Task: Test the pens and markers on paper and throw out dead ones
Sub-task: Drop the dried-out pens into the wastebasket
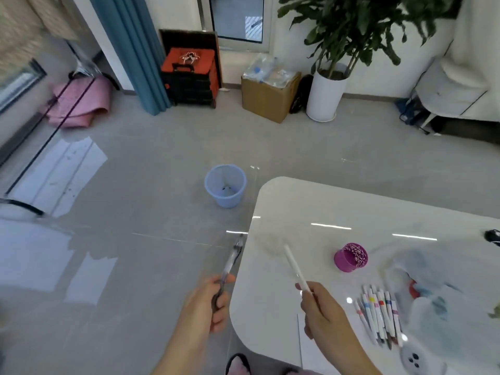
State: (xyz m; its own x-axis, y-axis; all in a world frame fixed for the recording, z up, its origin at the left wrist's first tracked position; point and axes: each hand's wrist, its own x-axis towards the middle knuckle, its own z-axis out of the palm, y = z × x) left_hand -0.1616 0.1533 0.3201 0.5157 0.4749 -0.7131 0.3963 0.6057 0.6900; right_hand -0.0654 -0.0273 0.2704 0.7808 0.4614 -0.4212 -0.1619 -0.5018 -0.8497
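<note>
Landmark: blue wastebasket [225, 185], on the floor just off the rounded corner of the white table [351, 212]. Left hand [213, 307] is on the near side of the basket, off the table edge, clenched round a clear-barrelled pen [230, 262] with a dark grip; pen points roughly toward the basket but is well short of it. Right hand [322, 312] is nearer and to the right of the basket, over the table, pinching a white pen [295, 269] low on the barrel, far end angled up and left. Paper sheet [319, 345] is at the near table edge under that hand; no marks legible on what shows. Row of capped markers [378, 315] lies further right of the basket, just beside the sheet, and the purple pen cup [351, 257] sits beyond them. Read: looks like the discard step, clear pen most likely the dead one. Whether the white one was tested I can't tell. To do it well: carry the left hand out until it's over the basket mouth, then let go, rather than tossing from here; the opening is small, the floor glossy, and a miss will roll. Drop it tip-down. Keep the white pen clear of the swing.
</note>
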